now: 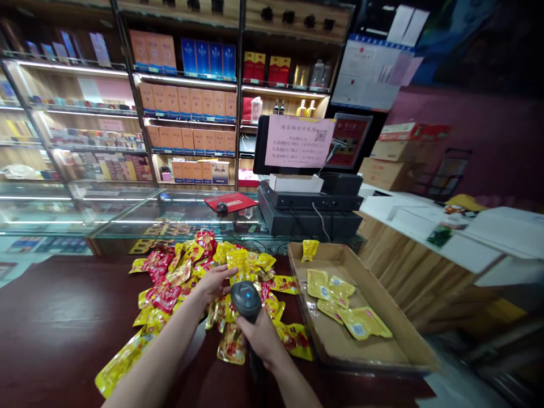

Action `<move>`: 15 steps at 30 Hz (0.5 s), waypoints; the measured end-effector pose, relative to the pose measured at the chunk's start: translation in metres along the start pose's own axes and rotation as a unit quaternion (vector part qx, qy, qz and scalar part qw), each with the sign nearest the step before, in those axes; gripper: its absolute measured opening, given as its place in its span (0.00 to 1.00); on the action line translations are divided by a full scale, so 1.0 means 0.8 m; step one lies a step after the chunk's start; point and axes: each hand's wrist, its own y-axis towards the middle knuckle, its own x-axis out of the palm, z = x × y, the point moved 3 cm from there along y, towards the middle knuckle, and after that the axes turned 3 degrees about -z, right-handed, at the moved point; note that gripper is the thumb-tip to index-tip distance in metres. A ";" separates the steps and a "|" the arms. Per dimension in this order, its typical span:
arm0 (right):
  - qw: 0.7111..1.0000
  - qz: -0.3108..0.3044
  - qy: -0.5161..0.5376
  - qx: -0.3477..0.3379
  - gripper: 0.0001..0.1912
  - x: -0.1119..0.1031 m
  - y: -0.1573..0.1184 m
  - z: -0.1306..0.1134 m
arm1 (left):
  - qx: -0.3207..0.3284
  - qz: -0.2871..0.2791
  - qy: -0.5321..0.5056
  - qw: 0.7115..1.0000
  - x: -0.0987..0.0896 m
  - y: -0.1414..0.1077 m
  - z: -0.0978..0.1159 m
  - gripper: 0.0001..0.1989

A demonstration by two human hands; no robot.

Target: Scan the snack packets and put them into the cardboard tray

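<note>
Noted: a heap of yellow foil snack packets (187,272) covers the middle of the dark red surface (55,328), right in front of you. Your left hand (212,285) lies on its near side with the fingers (223,276) open and spread, apparently holding nothing. Your right hand (261,335) sits just beside it, fingers (246,324) closed around a handheld barcode scanner (245,298), its blue light facing up. To the right, a shallow cardboard tray (361,283) holds a few packets (348,300), and another packet (310,250) leans at its far wall, so most remain in the heap. Your hand hides the scanner's lower grip, the heap's depth is hard to judge, and the packet print is too small to read. A glass display counter (123,218) stands beyond.
</note>
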 end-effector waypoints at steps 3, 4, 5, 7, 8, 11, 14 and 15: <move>0.999 0.011 -0.003 -0.040 0.05 0.000 -0.002 0.003 | -0.016 -0.004 -0.017 1.000 0.003 -0.004 -0.011 0.17; 0.999 0.010 0.000 -0.050 0.05 0.000 -0.003 0.005 | -0.019 -0.005 -0.018 1.000 0.002 -0.005 -0.014 0.16; 0.999 0.007 0.006 -0.053 0.05 0.000 -0.004 0.008 | -0.021 -0.004 -0.020 1.000 0.001 -0.005 -0.017 0.16; 0.999 0.001 0.017 -0.047 0.06 0.000 -0.006 0.014 | -0.018 -0.006 -0.023 1.000 -0.003 -0.004 -0.022 0.15; 0.999 0.000 0.017 -0.038 0.06 0.000 -0.006 0.017 | -0.017 -0.009 -0.026 0.999 -0.005 -0.003 -0.024 0.15; 1.000 -0.007 -0.003 -0.004 0.08 0.002 -0.007 0.023 | -0.018 -0.017 -0.027 0.999 -0.008 0.002 -0.026 0.14; 1.000 0.010 -0.019 -0.012 0.08 0.002 -0.007 0.021 | -0.023 -0.026 -0.022 0.999 -0.008 0.004 -0.025 0.13; 0.999 0.018 -0.023 -0.020 0.07 0.001 -0.006 0.020 | -0.025 -0.028 -0.022 0.999 -0.008 0.004 -0.025 0.13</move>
